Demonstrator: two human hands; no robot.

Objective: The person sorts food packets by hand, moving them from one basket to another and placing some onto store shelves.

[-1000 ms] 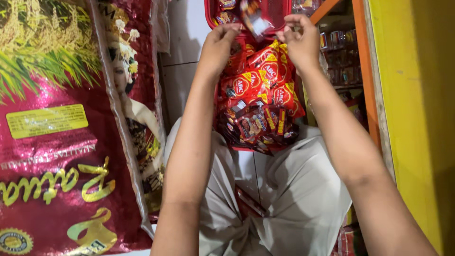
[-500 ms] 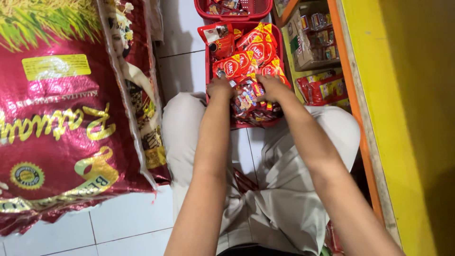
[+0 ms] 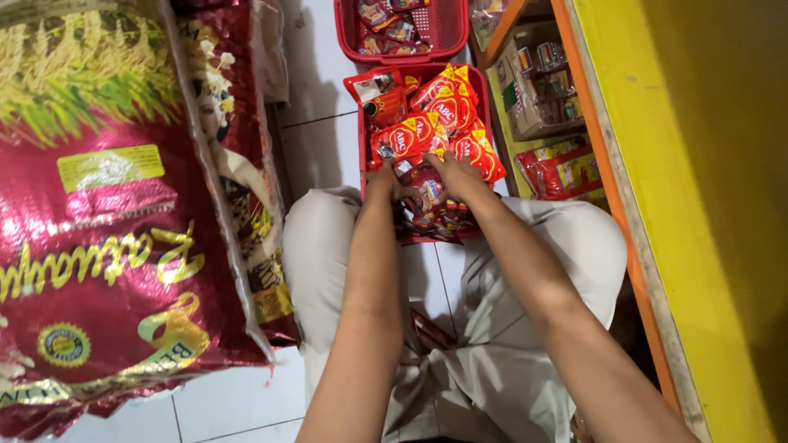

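Both sets of fingers are dug into the near end of a red basket (image 3: 362, 143) that sits on the white tiled floor (image 3: 316, 148) between the person's knees. The left hand (image 3: 382, 179) has its fingers curled down among small dark sachets (image 3: 435, 215); whether they actually pinch one I cannot tell. The right hand (image 3: 456, 174) closes loosely on a small packet (image 3: 428, 191) lying between the two hands. Just beyond the fingertips, red and yellow sachets (image 3: 427, 123) are heaped across the basket. Farther off stands a second red basket (image 3: 349, 37) with more packets. To the left, big red rice sacks (image 3: 115, 246) crowd the floor. To the right, a yellow shelf unit (image 3: 657, 164) holds boxed goods (image 3: 542, 90).
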